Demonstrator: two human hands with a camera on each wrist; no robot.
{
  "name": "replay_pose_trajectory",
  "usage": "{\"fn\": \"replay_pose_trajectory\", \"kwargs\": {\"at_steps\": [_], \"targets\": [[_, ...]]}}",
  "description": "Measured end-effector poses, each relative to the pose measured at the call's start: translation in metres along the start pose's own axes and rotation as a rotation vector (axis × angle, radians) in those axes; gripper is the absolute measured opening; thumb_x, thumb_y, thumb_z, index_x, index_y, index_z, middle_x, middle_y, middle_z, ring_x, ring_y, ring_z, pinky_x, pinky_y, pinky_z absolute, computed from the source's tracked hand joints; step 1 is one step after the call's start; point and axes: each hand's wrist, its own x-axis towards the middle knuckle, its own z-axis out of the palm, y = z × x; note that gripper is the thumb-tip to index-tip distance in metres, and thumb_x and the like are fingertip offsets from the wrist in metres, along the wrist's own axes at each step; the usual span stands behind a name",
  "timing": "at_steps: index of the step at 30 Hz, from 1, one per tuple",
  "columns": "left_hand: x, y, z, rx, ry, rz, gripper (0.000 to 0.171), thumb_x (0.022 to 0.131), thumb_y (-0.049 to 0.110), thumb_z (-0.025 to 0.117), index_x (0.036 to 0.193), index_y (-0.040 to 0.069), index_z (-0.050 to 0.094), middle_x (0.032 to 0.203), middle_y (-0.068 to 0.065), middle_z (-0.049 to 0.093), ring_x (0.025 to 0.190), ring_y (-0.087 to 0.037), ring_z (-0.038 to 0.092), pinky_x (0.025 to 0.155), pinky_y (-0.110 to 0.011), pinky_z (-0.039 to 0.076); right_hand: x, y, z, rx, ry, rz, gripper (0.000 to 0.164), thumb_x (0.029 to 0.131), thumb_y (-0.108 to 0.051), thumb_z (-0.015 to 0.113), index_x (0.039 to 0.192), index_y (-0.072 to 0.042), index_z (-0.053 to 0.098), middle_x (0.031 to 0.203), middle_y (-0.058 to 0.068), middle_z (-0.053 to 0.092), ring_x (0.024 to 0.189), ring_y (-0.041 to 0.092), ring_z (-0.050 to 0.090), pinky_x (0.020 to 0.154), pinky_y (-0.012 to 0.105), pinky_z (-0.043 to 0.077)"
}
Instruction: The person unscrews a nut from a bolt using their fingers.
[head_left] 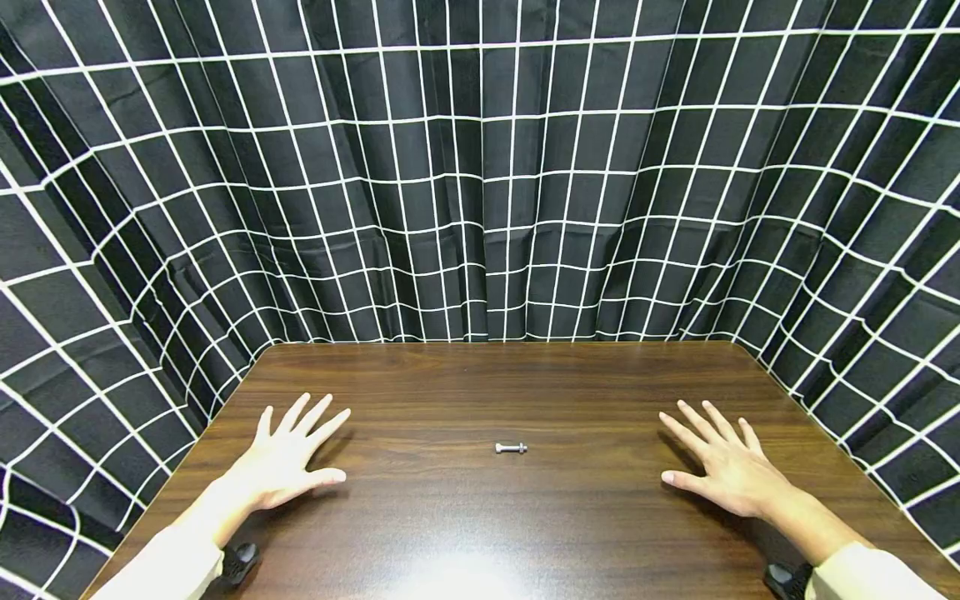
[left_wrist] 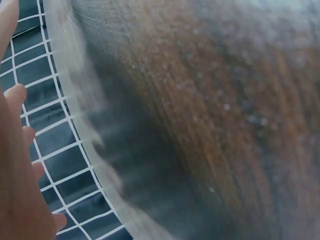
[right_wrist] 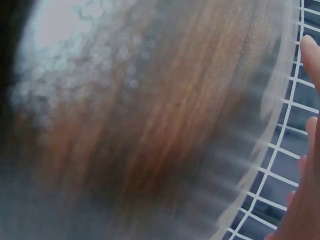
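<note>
A small silver bolt (head_left: 511, 448) with a nut (head_left: 522, 447) near one end lies on its side at the middle of the wooden table (head_left: 480, 383). My left hand (head_left: 285, 458) is off to its left, palm down with fingers spread and straight, holding nothing. On the other side, my right hand (head_left: 723, 467) is spread the same way, also holding nothing. Both hands are well apart from the bolt. The left wrist view has part of the left hand (left_wrist: 20, 165) at its edge; the right hand (right_wrist: 302, 195) shows likewise in the right wrist view.
Black curtains (head_left: 510, 200) with a white grid surround the table at the back and both sides. A bright glare lies on the tabletop near the front. Dark straps (head_left: 240, 562) with cameras sit at the wrists, beside pale sleeves (head_left: 168, 567).
</note>
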Motion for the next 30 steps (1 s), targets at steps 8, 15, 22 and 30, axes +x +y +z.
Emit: {"fn": "replay_pose_trajectory", "kwargs": {"at_steps": [8, 15, 22, 30], "targets": [[0.003, 0.000, -0.002, 0.009, 0.004, 0.048, 0.081, 0.082, 0.069, 0.057, 0.148, 0.024, 0.042, 0.154, -0.012, 0.032, 0.138, -0.040, 0.028, 0.102, -0.067, 0.022, 0.004, -0.003, -0.001, 0.017, 0.034, -0.055, 0.081, 0.084, -0.056, 0.066, 0.150, -0.024, 0.035, 0.157, 0.011, 0.025, 0.142, 0.040, 0.017, 0.096, 0.074, 0.018], [0.009, 0.002, -0.001, -0.012, -0.001, 0.100, 0.078, 0.084, 0.066, 0.058, 0.146, 0.021, 0.045, 0.147, -0.019, 0.041, 0.130, -0.043, 0.041, 0.100, -0.061, 0.033, 0.012, -0.007, -0.003, 0.026, 0.045, -0.118, 0.081, 0.082, -0.053, 0.070, 0.150, -0.024, 0.036, 0.157, 0.009, 0.026, 0.141, 0.037, 0.020, 0.093, 0.069, 0.027], [0.015, 0.010, 0.000, -0.071, 0.030, 0.116, 0.074, 0.083, 0.059, 0.065, 0.145, 0.021, 0.047, 0.142, -0.018, 0.047, 0.121, -0.041, 0.052, 0.094, -0.058, 0.040, 0.020, -0.012, -0.002, 0.025, 0.046, -0.187, 0.080, 0.081, -0.051, 0.073, 0.149, -0.025, 0.038, 0.154, 0.006, 0.031, 0.137, 0.035, 0.030, 0.088, 0.066, 0.035], [0.022, 0.023, 0.000, -0.139, 0.083, 0.108, 0.073, 0.082, 0.049, 0.072, 0.145, 0.020, 0.046, 0.138, -0.013, 0.052, 0.119, -0.034, 0.055, 0.091, -0.056, 0.042, 0.028, -0.013, -0.005, 0.035, 0.078, -0.213, 0.078, 0.079, -0.045, 0.077, 0.145, -0.019, 0.045, 0.140, 0.013, 0.048, 0.127, 0.035, 0.044, 0.085, 0.061, 0.042]]}}
